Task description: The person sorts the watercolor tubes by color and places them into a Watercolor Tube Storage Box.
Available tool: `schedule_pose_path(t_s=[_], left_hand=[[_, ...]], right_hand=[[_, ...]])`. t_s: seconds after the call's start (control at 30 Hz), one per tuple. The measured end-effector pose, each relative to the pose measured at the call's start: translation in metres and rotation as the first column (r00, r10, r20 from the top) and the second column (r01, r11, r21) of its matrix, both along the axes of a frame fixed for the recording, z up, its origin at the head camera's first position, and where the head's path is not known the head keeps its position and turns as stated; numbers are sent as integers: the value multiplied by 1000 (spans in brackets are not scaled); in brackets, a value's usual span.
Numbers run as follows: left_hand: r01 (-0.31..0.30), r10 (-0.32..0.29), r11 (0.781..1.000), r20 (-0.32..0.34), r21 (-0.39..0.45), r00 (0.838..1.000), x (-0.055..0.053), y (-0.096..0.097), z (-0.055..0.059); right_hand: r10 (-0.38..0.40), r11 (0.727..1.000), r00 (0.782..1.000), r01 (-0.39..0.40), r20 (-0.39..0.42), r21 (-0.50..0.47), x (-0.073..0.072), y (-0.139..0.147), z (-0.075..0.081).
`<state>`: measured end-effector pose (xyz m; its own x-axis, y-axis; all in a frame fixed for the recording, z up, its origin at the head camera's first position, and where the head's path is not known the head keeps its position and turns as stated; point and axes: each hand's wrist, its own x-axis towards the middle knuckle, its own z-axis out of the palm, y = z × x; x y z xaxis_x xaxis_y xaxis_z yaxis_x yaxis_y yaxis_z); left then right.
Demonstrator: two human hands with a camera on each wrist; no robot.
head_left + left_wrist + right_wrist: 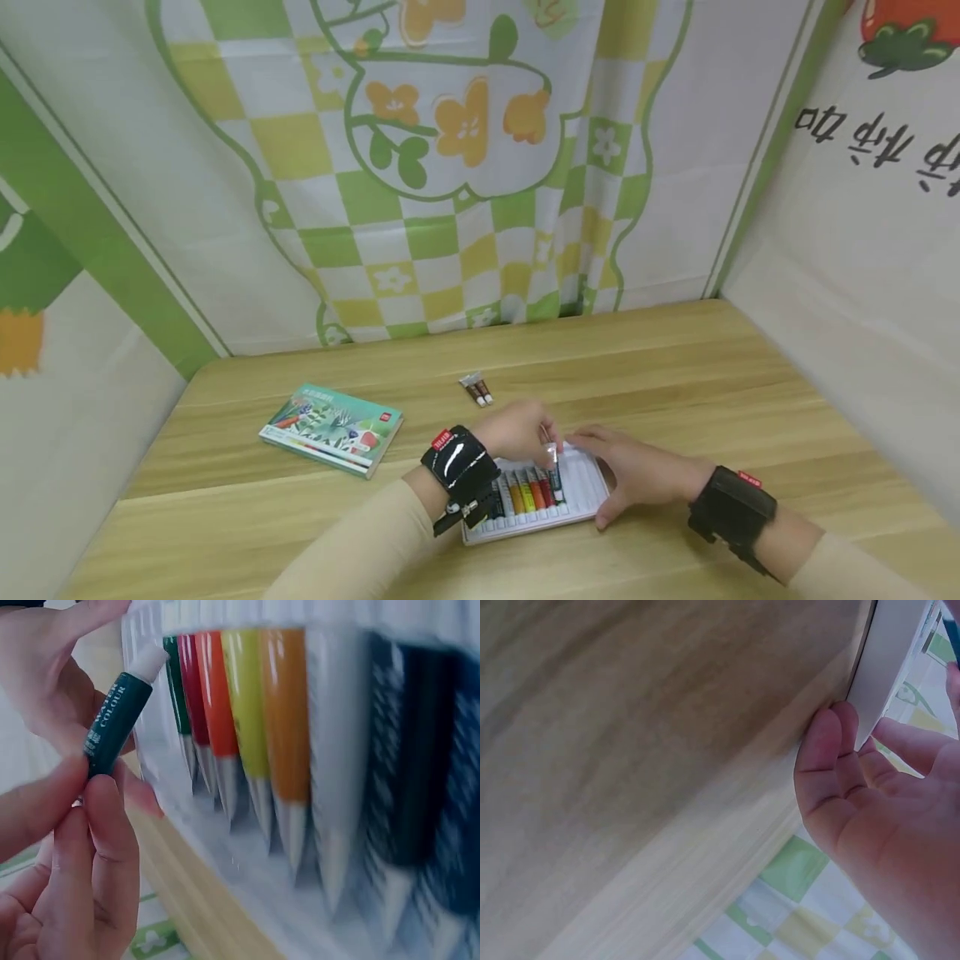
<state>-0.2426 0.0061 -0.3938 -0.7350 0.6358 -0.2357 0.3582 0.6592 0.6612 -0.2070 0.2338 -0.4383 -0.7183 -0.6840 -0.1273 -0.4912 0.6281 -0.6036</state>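
Observation:
My left hand (517, 429) pinches a dark green watercolour tube (120, 720) by its end, with the white cap pointing up and away in the left wrist view. The tube is over a white paint tray (588, 487). A row of paint tubes (527, 495) lies in it: green, red, orange, yellow, ochre, a pale one and dark ones. With thumb and fingers on its edges, my right hand (648, 471) holds the tray's right end. In the right wrist view, curled fingers (821, 750) touch the tray's side.
Two brown paint tubes (477, 389) lie together beyond the tray. To the left is a teal illustrated box (330, 429). All rest on a wooden table (225, 517), with a patterned curtain (450, 250) behind its far edge.

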Motion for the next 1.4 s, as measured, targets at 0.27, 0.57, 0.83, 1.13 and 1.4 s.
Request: schedule_pose_path(t_s=[0.27,0.57,0.83,1.13,1.4], left_hand=[[-66,59,995,97,76,994,-2,5,-7],[-99,81,990,165,103,983,4,10,-17],[-63,62,998,30,10,998,9,19,-21],[-10,-9,993,-158,-120,987,14,26,-19],[38,-86,984,-274,-177,958,24,26,-11]], right_hand=[[8,1000,1000,-9,-16,-27,-4,0,-1],[16,999,1000,-15,5,-44,-1,1,-1],[17,999,1000,-17,9,-27,0,4,0],[9,999,1000,-8,23,-40,1,1,0],[18,999,1000,-17,17,-38,0,-1,0]])
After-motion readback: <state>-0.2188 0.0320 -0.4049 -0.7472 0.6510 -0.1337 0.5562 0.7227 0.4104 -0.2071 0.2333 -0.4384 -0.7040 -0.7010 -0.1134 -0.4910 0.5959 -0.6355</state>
